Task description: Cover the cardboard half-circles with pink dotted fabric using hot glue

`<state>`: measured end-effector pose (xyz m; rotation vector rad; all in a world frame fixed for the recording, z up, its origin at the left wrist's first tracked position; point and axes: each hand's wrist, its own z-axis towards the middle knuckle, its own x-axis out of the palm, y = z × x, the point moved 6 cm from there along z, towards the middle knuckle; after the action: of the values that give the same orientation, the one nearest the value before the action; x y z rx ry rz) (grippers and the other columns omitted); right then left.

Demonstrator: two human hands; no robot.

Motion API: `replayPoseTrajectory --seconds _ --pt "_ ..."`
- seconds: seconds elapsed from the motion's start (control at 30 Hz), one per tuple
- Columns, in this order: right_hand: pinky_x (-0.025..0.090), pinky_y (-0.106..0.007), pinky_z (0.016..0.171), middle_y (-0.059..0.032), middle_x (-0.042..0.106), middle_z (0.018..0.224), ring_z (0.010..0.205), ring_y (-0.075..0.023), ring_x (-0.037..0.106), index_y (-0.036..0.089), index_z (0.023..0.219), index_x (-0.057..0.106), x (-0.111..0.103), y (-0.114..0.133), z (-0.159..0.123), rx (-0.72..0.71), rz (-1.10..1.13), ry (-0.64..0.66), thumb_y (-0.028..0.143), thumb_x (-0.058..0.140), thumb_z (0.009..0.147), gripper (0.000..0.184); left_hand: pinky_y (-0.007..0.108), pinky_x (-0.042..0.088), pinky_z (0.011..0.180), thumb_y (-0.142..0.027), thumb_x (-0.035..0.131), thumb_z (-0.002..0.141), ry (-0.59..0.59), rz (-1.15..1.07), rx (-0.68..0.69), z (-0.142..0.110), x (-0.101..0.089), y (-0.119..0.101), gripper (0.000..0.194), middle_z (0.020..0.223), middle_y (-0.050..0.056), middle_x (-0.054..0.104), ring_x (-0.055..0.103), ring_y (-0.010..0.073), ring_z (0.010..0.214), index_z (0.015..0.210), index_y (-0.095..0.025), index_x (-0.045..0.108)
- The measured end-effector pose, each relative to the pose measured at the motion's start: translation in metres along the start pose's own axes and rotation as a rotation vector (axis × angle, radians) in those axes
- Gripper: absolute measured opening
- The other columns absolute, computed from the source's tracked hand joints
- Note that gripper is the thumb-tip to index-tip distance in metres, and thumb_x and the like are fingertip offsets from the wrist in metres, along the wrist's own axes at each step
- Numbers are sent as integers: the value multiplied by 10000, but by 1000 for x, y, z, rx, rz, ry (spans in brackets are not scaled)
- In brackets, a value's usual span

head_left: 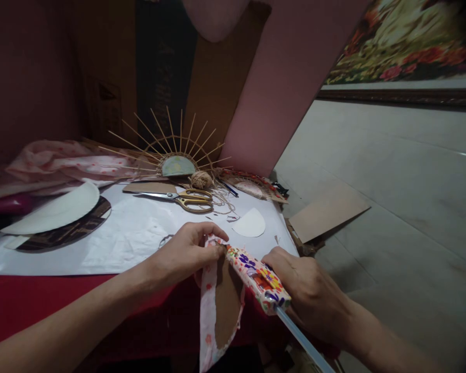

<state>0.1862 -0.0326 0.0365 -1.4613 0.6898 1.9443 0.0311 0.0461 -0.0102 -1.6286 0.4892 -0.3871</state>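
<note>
Head view: glue stick (303, 340) in glue gun (258, 280) within right grip (308, 290).

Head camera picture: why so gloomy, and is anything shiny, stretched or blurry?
Head view: dim light, with lettering on the cardboard box barely readable; head view: soft sheen on the white sheet; head view: apparent wide-angle stretching toward the edges, where the wall painting looks soft; head view: flowers on the glue gun fairly clear.
</note>
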Motion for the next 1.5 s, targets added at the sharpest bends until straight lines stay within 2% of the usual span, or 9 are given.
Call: replayPoseTrajectory --seconds 0.23,0.53,0.73,0.83,0.93,1.03,1.13,1.3,1.5 --pt "425 -310 532 -97 580 761 641 -209 546 133 900 540 3 -1 -3 8 12 4 186 385 870 167 218 405 466 -276 656 696 -6 -20 2 0 1 -2 235 574 -29 550 525 121 488 894 -153 621" --pt "418 -294 539 -92 586 764 645 -193 542 144 914 530 0 -2 -2 -3 23 -23 303 323 948 263 229 398 491 -263 641 705 -16 -2 -1 1 -2 0 235 599 -19 557 514 123 521 908 -146 632" --pt "397 -284 524 -63 575 755 647 -186 536 165 966 498 -8 -4 -7 -40 79 -163 360 336 967 254 238 403 501 -249 649 690 -21 -35 -44 1 -3 1 252 634 -2 608 548 139 535 922 -150 637" --pt "413 -295 547 -65 577 788 657 -193 548 176 1001 487 -9 -7 -10 -3 107 -216 426 336 965 294 237 399 514 -254 651 707 -28 -56 -37 0 -3 0 294 668 6 631 564 145 572 984 -156 654" --pt "433 -288 571 -64 586 811 671 -190 567 198 1023 480 -12 -10 -14 63 153 -242 371 360 950 223 238 413 542 -261 675 699 -39 -86 -40 -1 -3 -2 321 757 25 665 589 150 636 1004 -162 679" --pt "444 -294 597 -73 591 845 696 -198 580 199 1061 470 -11 -13 -19 122 157 -236 335 375 933 209 225 399 504 -275 681 699 -83 -95 -51 -1 -5 -3 288 706 8 648 558 125 571 962 -157 687" --pt "437 -304 583 -72 585 838 672 -199 581 187 1064 477 -7 -15 -25 136 149 -202 369 341 944 257 209 371 455 -268 669 708 -129 -89 -27 -1 -9 -5 266 600 -30 595 500 99 485 950 -158 675" --pt "413 -299 554 -64 573 804 663 -193 573 171 1055 484 -1 -12 -30 72 127 -177 446 281 974 351 208 381 451 -255 665 708 -182 -82 28 -1 -13 -10 244 601 -24 598 501 99 488 929 -151 674" --pt "415 -281 533 -70 598 806 672 -188 562 152 1067 489 -2 -3 -27 -8 97 -180 352 360 970 257 219 391 466 -256 683 682 -222 -81 62 -2 -16 -13 262 666 -6 619 522 113 531 921 -148 688"
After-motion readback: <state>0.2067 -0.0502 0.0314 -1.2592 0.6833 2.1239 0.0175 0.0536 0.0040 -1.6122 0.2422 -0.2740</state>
